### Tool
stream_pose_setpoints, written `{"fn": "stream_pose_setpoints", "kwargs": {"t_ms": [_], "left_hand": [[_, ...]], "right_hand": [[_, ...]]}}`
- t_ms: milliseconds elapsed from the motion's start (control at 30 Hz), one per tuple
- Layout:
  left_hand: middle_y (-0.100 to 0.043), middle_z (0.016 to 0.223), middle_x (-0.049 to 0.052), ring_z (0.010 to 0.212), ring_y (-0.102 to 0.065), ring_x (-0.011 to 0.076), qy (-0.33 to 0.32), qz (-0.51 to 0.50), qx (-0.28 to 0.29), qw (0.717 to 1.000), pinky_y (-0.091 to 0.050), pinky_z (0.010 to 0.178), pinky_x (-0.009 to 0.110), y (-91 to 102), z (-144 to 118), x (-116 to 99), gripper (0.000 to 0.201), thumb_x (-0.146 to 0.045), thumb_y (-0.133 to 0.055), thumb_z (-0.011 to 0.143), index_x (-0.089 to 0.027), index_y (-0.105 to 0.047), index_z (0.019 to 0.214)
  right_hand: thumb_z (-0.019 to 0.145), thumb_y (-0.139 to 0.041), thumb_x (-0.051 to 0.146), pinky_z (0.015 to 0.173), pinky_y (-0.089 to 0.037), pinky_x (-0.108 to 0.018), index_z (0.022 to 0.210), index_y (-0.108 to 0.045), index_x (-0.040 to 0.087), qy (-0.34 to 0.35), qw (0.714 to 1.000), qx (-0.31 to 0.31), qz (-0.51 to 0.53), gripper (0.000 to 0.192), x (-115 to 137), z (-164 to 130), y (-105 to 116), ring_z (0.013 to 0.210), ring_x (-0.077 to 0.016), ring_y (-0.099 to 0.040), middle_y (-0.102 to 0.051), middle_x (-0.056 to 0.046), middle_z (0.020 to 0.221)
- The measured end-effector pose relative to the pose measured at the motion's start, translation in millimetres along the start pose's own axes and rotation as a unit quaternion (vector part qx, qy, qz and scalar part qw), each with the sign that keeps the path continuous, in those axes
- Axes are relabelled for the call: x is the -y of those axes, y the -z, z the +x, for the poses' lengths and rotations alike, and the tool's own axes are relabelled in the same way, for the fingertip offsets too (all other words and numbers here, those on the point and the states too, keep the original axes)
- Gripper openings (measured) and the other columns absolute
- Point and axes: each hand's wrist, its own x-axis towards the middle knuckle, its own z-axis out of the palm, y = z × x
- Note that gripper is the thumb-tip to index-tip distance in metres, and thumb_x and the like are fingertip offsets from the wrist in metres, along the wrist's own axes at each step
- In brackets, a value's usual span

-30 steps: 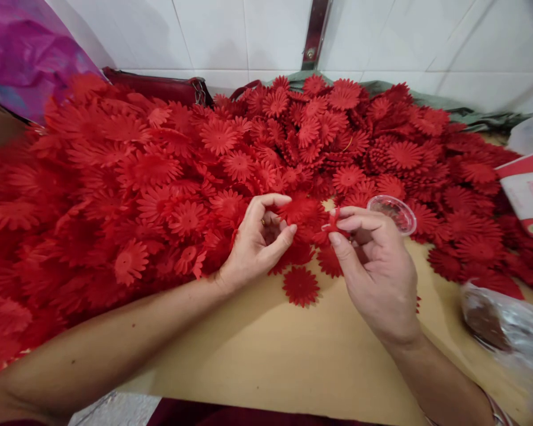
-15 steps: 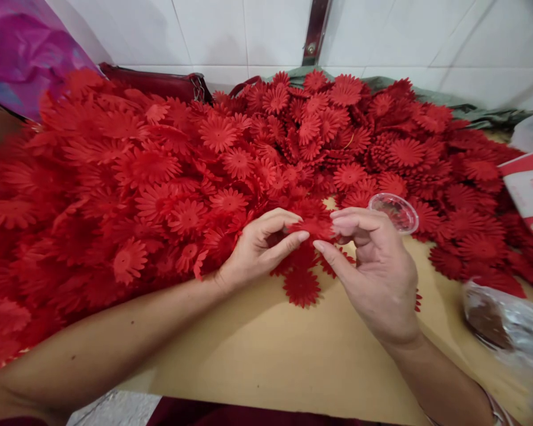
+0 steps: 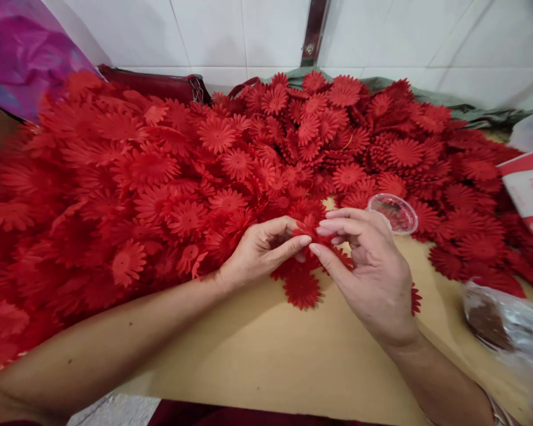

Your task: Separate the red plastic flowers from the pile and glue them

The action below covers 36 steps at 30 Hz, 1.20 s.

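Closing together since before, fingers (image 3: 302,241) on red flower (image 3: 310,226)

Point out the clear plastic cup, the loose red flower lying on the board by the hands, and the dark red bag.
clear plastic cup (image 3: 393,213), head view, inside of its rim.
loose red flower (image 3: 301,289), head view, its centre.
dark red bag (image 3: 160,84), head view, its top edge.

Two bare hands met over tan table (image 3: 266,355). Left hand (image 3: 260,251) and right hand (image 3: 368,275) pinched one red fabric flower (image 3: 308,228) between fingertips. Huge heap of red flowers (image 3: 182,171) covered table behind. Clear plastic cup (image 3: 393,213) sat just beside right hand. White tiled wall (image 3: 231,32) beyond.
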Motion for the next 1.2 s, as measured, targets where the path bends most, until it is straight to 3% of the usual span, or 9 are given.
{"fn": "stream_pose_setpoints", "kwargs": {"t_ms": [100,367,533,667,867,1033,1100,1200], "left_hand": [[-0.062,0.071,-0.003,0.061,-0.057,0.0083,0.010,-0.010,-0.022,1.000,-0.047,0.062,0.021,-1.5,0.4,1.0,0.026,-0.040,-0.071,0.092,-0.016,-0.067,0.100],[-0.061,0.063,-0.003,0.057,-0.053,0.0072,0.025,-0.003,-0.021,0.999,-0.043,0.057,0.019,1.9,0.0,-3.9,0.034,-0.043,-0.075,0.088,-0.016,-0.059,0.076],[-0.068,0.068,0.000,0.063,-0.062,0.0106,0.034,-0.023,0.020,0.999,-0.051,0.066,0.023,4.2,0.3,-4.5,0.031,-0.045,-0.073,0.090,-0.015,-0.067,0.084],[-0.067,0.071,0.001,0.065,-0.061,0.0108,0.024,-0.015,0.029,0.999,-0.050,0.066,0.023,3.3,-1.0,-5.6,0.030,-0.043,-0.074,0.089,-0.015,-0.067,0.082],[-0.065,0.074,0.000,0.066,-0.060,0.0100,-0.005,0.002,-0.046,0.999,-0.049,0.066,0.022,0.4,0.5,-2.4,0.027,-0.043,-0.068,0.094,-0.016,-0.064,0.096],[-0.059,0.071,-0.003,0.058,-0.059,0.0090,0.021,-0.005,-0.058,0.998,-0.047,0.058,0.021,-0.5,0.6,6.3,0.025,-0.041,-0.065,0.096,-0.018,-0.059,0.103],[-0.063,0.082,0.000,0.068,-0.062,0.0102,-0.007,0.030,-0.075,0.997,-0.050,0.063,0.021,-0.6,-0.3,7.2,0.024,-0.038,-0.065,0.097,-0.018,-0.060,0.108],[-0.060,0.125,0.011,0.106,-0.062,0.0175,-0.076,0.123,-0.099,0.985,-0.054,0.082,0.024,0.6,-1.7,3.7,0.033,-0.035,-0.067,0.095,-0.022,-0.061,0.124]], "right_hand": [[0.088,-0.074,0.019,0.089,-0.058,-0.044,0.113,-0.068,0.025,0.001,1.000,-0.009,-0.002,0.027,-1.7,-0.9,0.4,0.108,-0.0237,-0.063,-0.062,-0.009,0.123],[0.089,-0.072,0.021,0.103,-0.054,-0.050,0.108,-0.071,0.028,0.043,0.997,-0.006,-0.067,0.019,1.0,1.8,1.2,0.113,-0.0255,-0.064,-0.065,-0.008,0.116],[0.095,-0.066,0.020,0.098,-0.055,-0.045,0.100,-0.071,0.026,0.019,0.999,0.030,-0.032,0.010,0.0,2.4,1.5,0.107,-0.0221,-0.067,-0.069,-0.007,0.112],[0.097,-0.062,0.022,0.098,-0.053,-0.044,0.098,-0.066,0.025,-0.029,0.999,-0.022,0.022,0.005,-4.0,2.2,1.1,0.109,-0.0222,-0.067,-0.070,-0.006,0.109],[0.097,-0.062,0.022,0.095,-0.055,-0.043,0.107,-0.064,0.025,-0.049,0.996,-0.065,0.037,0.011,-2.8,-0.7,0.6,0.109,-0.0225,-0.066,-0.068,-0.007,0.114],[0.095,-0.065,0.021,0.097,-0.055,-0.049,0.110,-0.065,0.026,-0.025,0.997,-0.068,0.004,0.015,-2.3,-2.4,2.2,0.113,-0.0256,-0.064,-0.066,-0.009,0.119],[0.094,-0.067,0.022,0.100,-0.055,-0.052,0.109,-0.066,0.026,-0.017,0.997,-0.081,0.001,0.016,-3.2,-2.1,2.1,0.115,-0.0263,-0.064,-0.066,-0.009,0.118],[0.092,-0.069,0.023,0.102,-0.055,-0.051,0.109,-0.066,0.027,-0.019,0.996,-0.089,0.013,0.018,-4.4,-2.1,0.1,0.115,-0.0255,-0.064,-0.065,-0.008,0.118]]}}
